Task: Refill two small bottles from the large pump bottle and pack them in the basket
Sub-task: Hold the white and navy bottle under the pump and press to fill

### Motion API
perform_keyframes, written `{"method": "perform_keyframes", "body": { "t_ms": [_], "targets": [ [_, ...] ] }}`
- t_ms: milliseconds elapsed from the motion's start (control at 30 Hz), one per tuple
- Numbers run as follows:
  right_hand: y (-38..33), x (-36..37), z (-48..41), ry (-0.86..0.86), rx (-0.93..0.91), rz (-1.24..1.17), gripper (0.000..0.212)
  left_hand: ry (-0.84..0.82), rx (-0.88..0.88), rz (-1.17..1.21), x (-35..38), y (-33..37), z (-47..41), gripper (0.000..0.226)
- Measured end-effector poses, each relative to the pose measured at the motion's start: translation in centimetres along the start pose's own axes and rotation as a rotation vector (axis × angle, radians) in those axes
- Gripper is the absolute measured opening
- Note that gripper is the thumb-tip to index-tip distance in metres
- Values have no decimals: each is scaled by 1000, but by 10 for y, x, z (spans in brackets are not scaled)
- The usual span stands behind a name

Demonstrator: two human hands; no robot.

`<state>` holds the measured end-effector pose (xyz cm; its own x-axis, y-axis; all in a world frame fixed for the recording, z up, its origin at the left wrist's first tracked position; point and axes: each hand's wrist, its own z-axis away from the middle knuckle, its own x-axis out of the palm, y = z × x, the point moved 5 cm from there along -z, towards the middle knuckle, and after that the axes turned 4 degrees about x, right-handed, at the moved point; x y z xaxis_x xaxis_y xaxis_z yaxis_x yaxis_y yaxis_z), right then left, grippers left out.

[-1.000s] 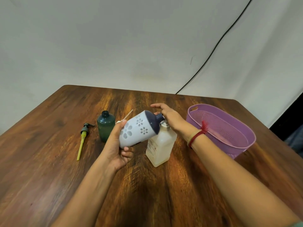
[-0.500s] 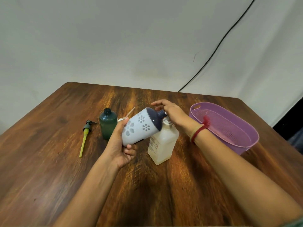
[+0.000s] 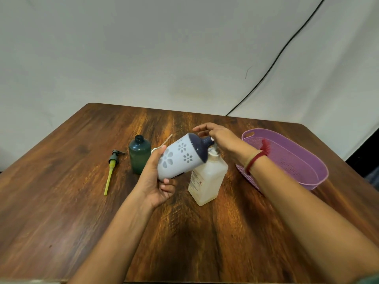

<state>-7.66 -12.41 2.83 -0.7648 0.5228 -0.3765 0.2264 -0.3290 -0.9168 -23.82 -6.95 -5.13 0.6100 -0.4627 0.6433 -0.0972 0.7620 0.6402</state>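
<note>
My left hand grips a small white bottle with cut-out flowers and a dark blue top. The bottle is tilted, its open neck against the spout of the large translucent pump bottle, which stands mid-table. My right hand arches over the pump head and rests on it with fingers spread; the contact itself is hidden. A small dark green bottle stands uncapped to the left. The purple basket sits at the right with nothing seen inside.
A grey pump with a yellow tube lies left of the green bottle. A white pump part with a thin tube peeks out behind the white bottle. The wooden table backs onto a white wall with a black cable.
Both hands hold much the same pose at the pump; the view has shifted slightly. The white bottle's neck stays against the spout.
</note>
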Motion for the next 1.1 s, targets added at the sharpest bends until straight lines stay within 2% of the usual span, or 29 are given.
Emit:
{"method": "perform_keyframes", "body": {
  "t_ms": [167,367,500,667,767,933,1100],
  "targets": [
    [13,5,2,53,-69,-63,41,25,5,-6,-4,-1,-2,35],
    [-2,-1,4,19,-5,35,39,0,7,15,-1,-1,3,35],
    [6,4,6,47,-46,-68,40,21,0,7,-3,-2,1,35],
    [6,4,5,69,-52,-52,39,22,-6,13,-5,-3,3,35],
    [-1,1,7,23,-33,-15,38,-9,3,22,-1,-1,3,35],
    [11,5,6,34,-32,-135,41,8,1,5,-5,-3,-1,36],
    [4,2,-1,37,-34,-56,41,-17,-15,15,-4,-2,-1,35]
  ]
}}
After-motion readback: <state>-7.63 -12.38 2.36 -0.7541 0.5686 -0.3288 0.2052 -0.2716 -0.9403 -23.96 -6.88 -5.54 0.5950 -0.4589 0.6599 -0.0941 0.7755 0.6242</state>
